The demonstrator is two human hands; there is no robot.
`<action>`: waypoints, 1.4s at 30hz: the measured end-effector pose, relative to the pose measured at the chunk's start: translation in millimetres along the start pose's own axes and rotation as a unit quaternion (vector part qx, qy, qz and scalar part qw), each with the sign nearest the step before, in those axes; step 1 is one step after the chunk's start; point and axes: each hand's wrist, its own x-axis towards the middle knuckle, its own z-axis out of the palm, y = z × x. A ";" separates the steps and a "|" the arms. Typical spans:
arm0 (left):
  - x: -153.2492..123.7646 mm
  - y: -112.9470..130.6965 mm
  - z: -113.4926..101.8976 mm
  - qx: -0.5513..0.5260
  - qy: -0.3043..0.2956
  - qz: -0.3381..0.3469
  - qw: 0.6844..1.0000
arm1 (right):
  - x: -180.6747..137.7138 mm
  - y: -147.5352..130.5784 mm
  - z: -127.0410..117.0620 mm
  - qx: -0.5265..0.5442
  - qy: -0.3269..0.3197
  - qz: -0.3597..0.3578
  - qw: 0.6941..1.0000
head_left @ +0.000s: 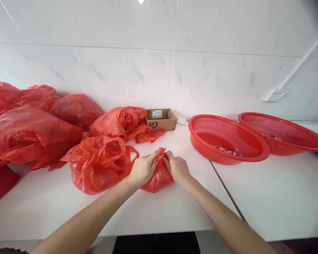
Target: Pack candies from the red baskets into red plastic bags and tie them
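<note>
A small filled red plastic bag (pixel 159 179) rests on the white table in front of me, its top gathered and twisted between my hands. My left hand (pixel 144 167) pinches the gathered neck from the left. From the right, my right hand (pixel 177 165) grips the same neck with fingers closed. What the bag contains cannot be made out through the plastic. Directly left of it lies another red plastic bag (pixel 95 165), loose and crumpled, with its handle loops standing up.
Several bulky red bags (pixel 34 130) are heaped at the left, and a bundled red bag (pixel 119 121) lies by a small cardboard box (pixel 161 121) near the wall. On the right stand two red plastic baskets, one nearer (pixel 214 151) and one farther (pixel 283 148), with small packets inside. A seam (pixel 225 187) crosses the table.
</note>
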 end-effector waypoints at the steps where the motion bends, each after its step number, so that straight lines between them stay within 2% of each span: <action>1: -2.9 -2.5 -1.2 0.005 -0.003 -0.007 1.000 | 2.5 5.9 -1.9 -0.002 -0.002 0.006 1.000; 6: -19.1 -17.7 -6.2 0.010 -0.021 -0.026 0.999 | 8.1 41.4 -10.7 -0.011 -0.011 0.041 0.999; 9: -24.6 -18.4 -3.5 0.023 -0.020 -0.046 0.998 | 5.6 50.2 -8.4 0.002 -0.017 0.054 0.998; 12: -25.1 -9.8 3.9 0.045 0.005 -0.068 0.997 | 2.9 44.7 -4.7 0.021 -0.004 0.062 0.998; 16: -21.4 2.3 22.2 0.058 0.025 -0.057 0.996 | 1.1 25.9 0.2 0.097 0.033 0.038 0.994; 22: -13.2 -4.0 45.4 0.041 -0.009 -0.013 0.999 | 0.3 20.3 10.2 0.157 -0.044 0.051 0.985; 27: -11.1 -7.2 48.4 0.041 -0.017 -0.008 0.999 | 3.8 27.3 12.8 0.164 -0.059 0.075 0.982; 34: -12.1 -11.3 52.9 0.090 0.023 -0.024 0.995 | 5.9 35.3 14.8 0.215 -0.050 0.087 0.972; 42: -15.2 -27.9 42.4 0.145 -0.002 0.059 0.988 | 7.6 49.0 14.7 0.320 -0.015 0.093 0.943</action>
